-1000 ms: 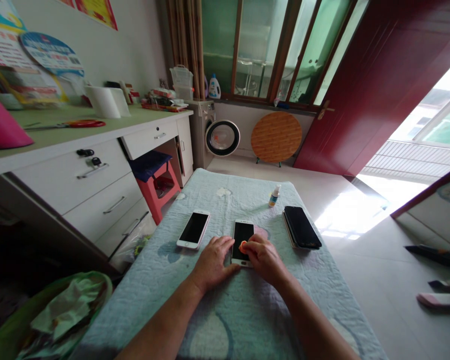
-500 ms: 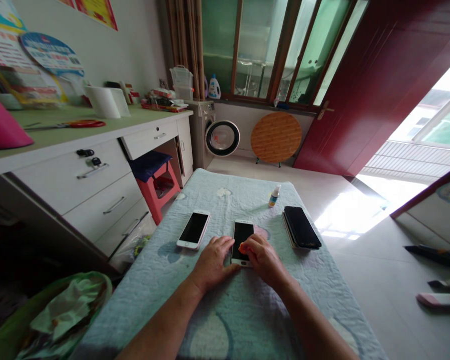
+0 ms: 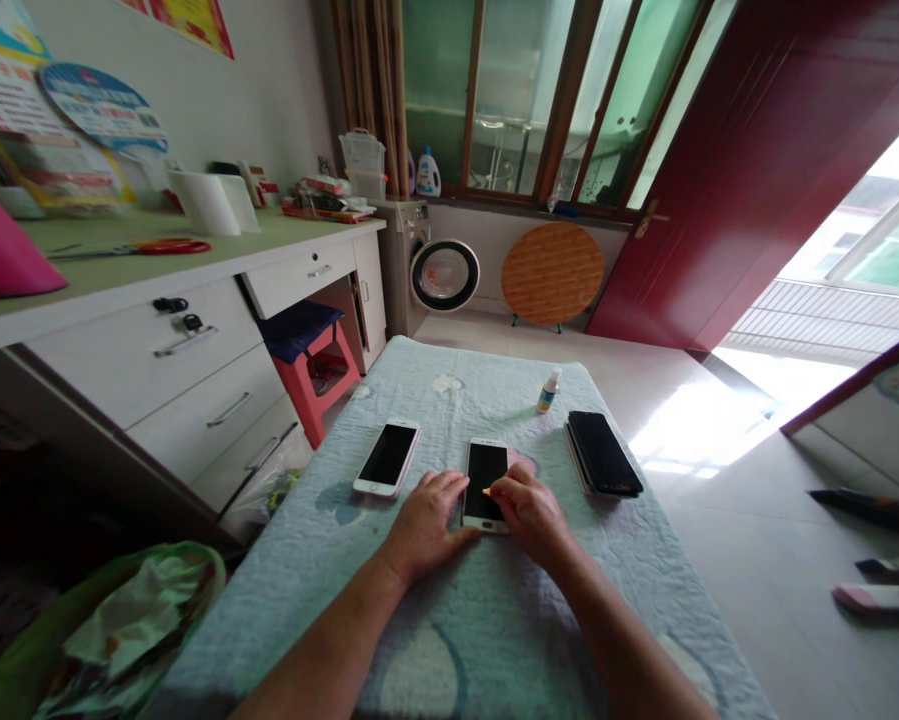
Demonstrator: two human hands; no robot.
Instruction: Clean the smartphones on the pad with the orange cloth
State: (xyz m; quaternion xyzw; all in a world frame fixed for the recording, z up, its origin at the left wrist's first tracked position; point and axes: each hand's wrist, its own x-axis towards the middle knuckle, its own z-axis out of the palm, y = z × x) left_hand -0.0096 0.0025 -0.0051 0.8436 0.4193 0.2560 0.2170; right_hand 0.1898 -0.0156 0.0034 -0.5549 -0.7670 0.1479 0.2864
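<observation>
A white phone with a dark screen (image 3: 485, 470) lies in the middle of the light blue quilted cloth (image 3: 449, 640). My left hand (image 3: 428, 522) rests flat against its left edge, fingers curled on the rim. My right hand (image 3: 528, 512) is closed in a pinch on a small orange thing, mostly hidden by the fingers, pressed on the screen's lower part. A second white phone (image 3: 387, 458) lies to the left. A stack of dark phones (image 3: 603, 455) lies to the right.
A small dropper bottle (image 3: 547, 391) stands at the cloth's far end. A white drawer desk (image 3: 194, 340) and a pink stool (image 3: 315, 368) stand left. A green bag of scraps (image 3: 111, 630) is near left. Tiled floor (image 3: 779, 560) lies right.
My right hand's fingers have closed over the orange thing, so less of it shows. The middle phone looks shifted slightly. My left hand has stayed put.
</observation>
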